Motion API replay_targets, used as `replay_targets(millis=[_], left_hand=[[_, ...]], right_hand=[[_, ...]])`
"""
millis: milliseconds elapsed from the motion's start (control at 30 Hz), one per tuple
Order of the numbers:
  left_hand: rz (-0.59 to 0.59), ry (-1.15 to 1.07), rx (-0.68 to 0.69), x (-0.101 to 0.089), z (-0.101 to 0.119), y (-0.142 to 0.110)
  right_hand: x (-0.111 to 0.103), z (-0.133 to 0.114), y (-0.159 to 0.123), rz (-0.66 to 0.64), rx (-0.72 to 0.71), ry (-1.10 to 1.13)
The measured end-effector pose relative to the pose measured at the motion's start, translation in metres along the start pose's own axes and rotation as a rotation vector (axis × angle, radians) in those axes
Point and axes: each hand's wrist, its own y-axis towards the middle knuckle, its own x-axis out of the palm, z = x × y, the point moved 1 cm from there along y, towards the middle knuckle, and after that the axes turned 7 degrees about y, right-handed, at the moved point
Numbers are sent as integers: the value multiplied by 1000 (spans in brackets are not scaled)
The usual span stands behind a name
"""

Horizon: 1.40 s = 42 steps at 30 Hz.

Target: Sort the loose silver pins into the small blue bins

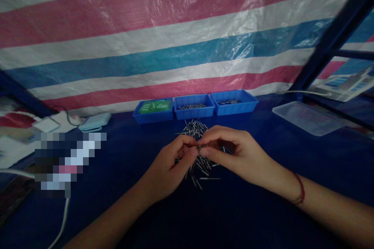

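Note:
My left hand (176, 162) and my right hand (233, 151) meet over a loose pile of thin metal pins (201, 165) on the dark blue tabletop (140, 221). Thumb and fingers of both hands pinch together on a small metal pin (200, 147), mostly covered by the fingertips. The pile spreads behind, between and below the hands, and part of it is hidden by them. One pin (210, 179) lies apart, nearly level, at the pile's front. A red cord (300, 188) circles my right wrist.
Three blue bins stand in a row behind the pile: a left bin (154, 117) with green packets (154, 106), and a middle bin (194, 114) and right bin (237, 108) with metal pins. A translucent lid (309, 118) lies right. White cables (64, 218) run along the left.

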Motion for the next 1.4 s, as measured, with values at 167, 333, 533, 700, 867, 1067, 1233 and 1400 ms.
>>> replay_targets(millis=[167, 333, 533, 700, 867, 1067, 1233, 1400], left_hand=[[-20, -9, 8, 2, -1, 0], [-19, 30, 14, 2, 1, 1], [18, 43, 35, 2, 0, 1], [76, 53, 98, 2, 0, 1], [169, 37, 140, 1, 1, 2], [224, 43, 146, 0, -2, 2], [231, 33, 163, 0, -3, 2], [238, 21, 171, 1, -3, 3]], right_hand=[[1, 1, 0, 36, -49, 17], [2, -1, 0, 52, -62, -2], [2, -1, -1, 76, -59, -12], [3, -1, -1, 87, -64, -24], [3, 0, -1, 94, -56, -34], [2, 8, 0, 70, -10, -48], [6, 15, 1, 57, 24, -26], [8, 20, 0, 40, 56, 26]])
